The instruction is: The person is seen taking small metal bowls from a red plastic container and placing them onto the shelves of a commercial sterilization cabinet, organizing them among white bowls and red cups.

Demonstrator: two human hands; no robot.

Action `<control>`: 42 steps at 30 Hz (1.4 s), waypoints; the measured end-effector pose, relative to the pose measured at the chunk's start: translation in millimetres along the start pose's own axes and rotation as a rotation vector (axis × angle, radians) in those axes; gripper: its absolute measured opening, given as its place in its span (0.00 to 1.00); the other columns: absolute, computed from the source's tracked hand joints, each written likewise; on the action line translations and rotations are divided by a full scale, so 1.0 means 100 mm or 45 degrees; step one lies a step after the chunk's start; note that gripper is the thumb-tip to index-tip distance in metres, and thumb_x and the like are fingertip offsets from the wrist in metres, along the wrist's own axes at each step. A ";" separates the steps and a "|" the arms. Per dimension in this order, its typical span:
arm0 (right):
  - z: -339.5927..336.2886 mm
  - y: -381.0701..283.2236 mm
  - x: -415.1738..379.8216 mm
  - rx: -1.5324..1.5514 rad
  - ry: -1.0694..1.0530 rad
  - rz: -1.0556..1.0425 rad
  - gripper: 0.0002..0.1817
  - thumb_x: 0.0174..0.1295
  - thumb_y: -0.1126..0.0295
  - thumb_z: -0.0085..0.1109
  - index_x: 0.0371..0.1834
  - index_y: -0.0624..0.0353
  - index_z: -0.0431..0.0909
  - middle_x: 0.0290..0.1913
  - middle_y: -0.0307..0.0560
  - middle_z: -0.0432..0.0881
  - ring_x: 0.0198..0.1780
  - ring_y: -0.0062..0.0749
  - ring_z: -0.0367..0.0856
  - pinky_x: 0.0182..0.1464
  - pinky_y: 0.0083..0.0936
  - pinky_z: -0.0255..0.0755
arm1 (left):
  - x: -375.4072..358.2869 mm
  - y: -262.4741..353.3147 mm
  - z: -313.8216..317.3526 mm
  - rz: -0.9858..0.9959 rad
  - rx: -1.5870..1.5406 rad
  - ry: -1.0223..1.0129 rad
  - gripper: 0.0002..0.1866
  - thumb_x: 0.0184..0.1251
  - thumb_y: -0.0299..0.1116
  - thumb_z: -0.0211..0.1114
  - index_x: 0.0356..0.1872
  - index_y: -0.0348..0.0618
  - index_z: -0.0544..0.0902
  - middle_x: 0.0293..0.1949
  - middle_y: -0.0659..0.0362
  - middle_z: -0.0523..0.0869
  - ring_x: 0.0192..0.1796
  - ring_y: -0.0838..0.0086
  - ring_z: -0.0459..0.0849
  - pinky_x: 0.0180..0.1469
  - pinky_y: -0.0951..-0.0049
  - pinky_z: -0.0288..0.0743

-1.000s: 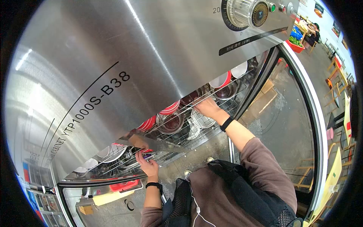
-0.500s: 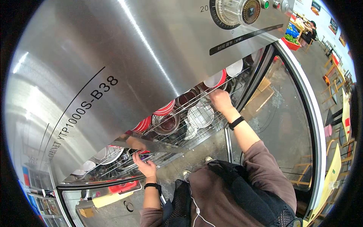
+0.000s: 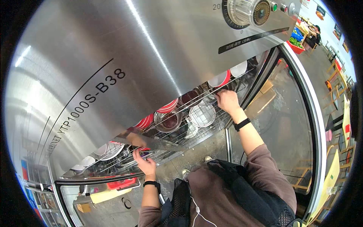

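A tall steel cabinet (image 3: 94,125) stands with its glass doors open in front of me. My right hand (image 3: 227,101) is at the wire rack (image 3: 181,140) on the right, its fingertips curled among the bowls, where what they hold is too small to tell. Beside it lie a red-and-white bowl (image 3: 219,79) and a white plate (image 3: 202,114). My left hand (image 3: 144,163) is raised at the rack's left part near the cabinet's middle post, fingers apart and holding nothing. Between the hands are glass bowls (image 3: 169,122) and red striped bowls (image 3: 167,107).
Open glass doors stand to the right (image 3: 281,125) and lower left (image 3: 102,200). A control knob (image 3: 242,13) is on the cabinet's upper front. Far right are yellow tables (image 3: 331,178), chairs and a seated person (image 3: 313,37).
My right hand has shifted slightly within the rack, and its fingers are turned more to the left. The whole view has moved a little. My left hand stays near the post.
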State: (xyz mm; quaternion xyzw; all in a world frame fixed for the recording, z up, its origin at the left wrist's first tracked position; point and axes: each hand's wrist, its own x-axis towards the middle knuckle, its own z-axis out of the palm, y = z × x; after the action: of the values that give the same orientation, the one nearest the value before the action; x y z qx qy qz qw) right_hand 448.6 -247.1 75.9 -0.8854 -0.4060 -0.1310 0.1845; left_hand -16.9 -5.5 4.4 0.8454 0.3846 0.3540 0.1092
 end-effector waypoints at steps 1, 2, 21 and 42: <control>-0.04 -0.06 0.01 0.035 0.033 -0.042 0.14 0.63 0.58 0.67 0.31 0.59 0.87 0.35 0.55 0.88 0.39 0.53 0.89 0.41 0.47 0.82 | 0.00 -0.01 0.00 0.011 0.007 0.005 0.42 0.52 0.19 0.57 0.76 0.36 0.65 0.78 0.38 0.65 0.74 0.35 0.70 0.68 0.47 0.75; -0.09 -0.14 0.01 0.069 0.064 -0.084 0.14 0.63 0.58 0.66 0.32 0.59 0.88 0.35 0.54 0.88 0.38 0.53 0.89 0.41 0.47 0.82 | 0.00 -0.02 0.01 0.021 0.015 0.008 0.42 0.52 0.19 0.57 0.76 0.36 0.65 0.77 0.38 0.65 0.74 0.35 0.70 0.68 0.47 0.75; 0.19 -0.86 0.08 0.109 -0.175 -0.550 0.06 0.56 0.72 0.62 0.36 0.57 0.85 0.42 0.52 0.87 0.44 0.53 0.87 0.46 0.46 0.83 | -0.01 -0.09 -0.02 -0.009 -0.085 -0.062 0.42 0.52 0.16 0.55 0.76 0.35 0.64 0.77 0.39 0.66 0.77 0.37 0.67 0.72 0.50 0.70; 0.10 -1.64 -0.12 0.407 -0.271 -0.854 0.06 0.55 0.72 0.63 0.35 0.59 0.81 0.40 0.48 0.82 0.42 0.49 0.86 0.43 0.43 0.82 | 0.00 -0.06 -0.01 -0.006 -0.158 -0.025 0.41 0.52 0.16 0.55 0.75 0.32 0.66 0.76 0.37 0.67 0.76 0.37 0.68 0.75 0.49 0.66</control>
State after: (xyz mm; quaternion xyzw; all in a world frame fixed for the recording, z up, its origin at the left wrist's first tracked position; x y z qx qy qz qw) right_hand 316.0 -151.7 98.4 -0.6720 -0.7054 -0.0263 0.2239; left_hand -20.6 -1.2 2.5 0.8396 0.3630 0.3684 0.1660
